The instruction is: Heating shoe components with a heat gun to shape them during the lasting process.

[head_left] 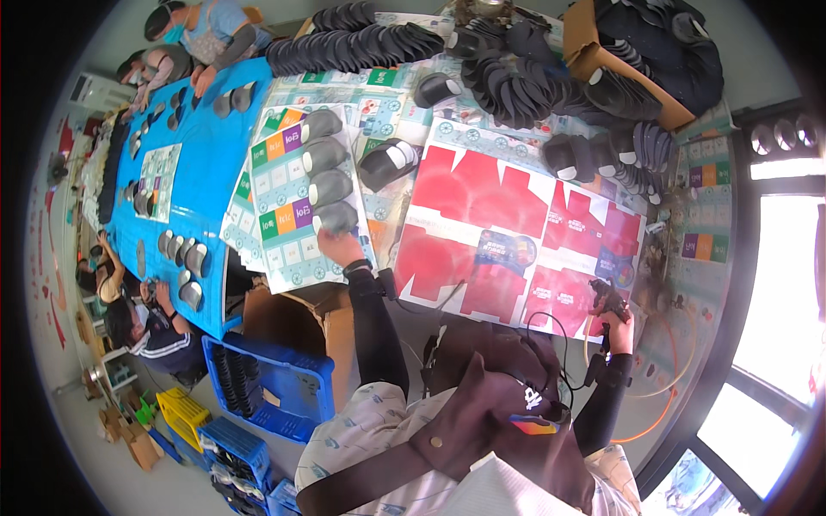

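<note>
My left hand is at the near end of a column of grey, rounded insole-like pieces on a printed sheet. Its fingers pinch the edge of the nearest piece. The other pieces, such as the one at the far end, lie behind it in a row. At the right, my right hand grips a dark spray gun over the near right corner of a red-and-white printed sheet. A pair of black pieces with white patches lies between the two sheets.
Stacked black pieces line the table's far side, beside a heap and a full cardboard box. An orange hose hangs at the right. Co-workers sit along a blue table at left. A blue crate stands below.
</note>
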Demonstrator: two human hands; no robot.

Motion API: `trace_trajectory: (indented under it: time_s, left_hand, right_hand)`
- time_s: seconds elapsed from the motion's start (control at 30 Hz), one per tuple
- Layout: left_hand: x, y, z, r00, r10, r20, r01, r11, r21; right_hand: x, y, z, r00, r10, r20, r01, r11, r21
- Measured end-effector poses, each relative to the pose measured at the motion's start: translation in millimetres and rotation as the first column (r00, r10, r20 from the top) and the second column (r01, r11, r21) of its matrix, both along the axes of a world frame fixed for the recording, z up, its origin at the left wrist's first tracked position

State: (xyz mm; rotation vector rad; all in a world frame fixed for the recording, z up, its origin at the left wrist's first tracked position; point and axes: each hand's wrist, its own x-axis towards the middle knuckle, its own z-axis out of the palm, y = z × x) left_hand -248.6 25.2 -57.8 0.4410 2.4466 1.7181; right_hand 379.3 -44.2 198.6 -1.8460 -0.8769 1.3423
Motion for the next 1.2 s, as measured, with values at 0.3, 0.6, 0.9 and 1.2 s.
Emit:
trace_trajectory:
  time_s: [0.3, 0.6, 0.9, 1.2]
  left_hand:
    - [24, 165, 111, 0.702, -0.709, -0.065, 0.272, 0.351, -0.896]
    - [79, 82, 142, 0.707, -0.683, -0.186, 0.365, 0.577, -0.731]
    - [181, -90, 71, 0.353, -0.87, 0.343, 0.847, 0.141, -0.513]
    - [177, 5, 89, 0.562, -0.817, 0.129, 0.747, 0.435, -0.503]
  right_hand:
    - [13, -35, 0, 0.999, 0.03, 0.029, -0.031, 0.999, 0.036]
    - [11, -44, 3, 0.999, 0.026, 0.037, -0.024, 0.999, -0.036]
    - [-39, -14, -19, 0.975, 0.221, -0.013, -0.221, 0.975, -0.036]
    - [-99, 26, -41, 0.875, 0.474, 0.104, -0.472, 0.881, -0.038]
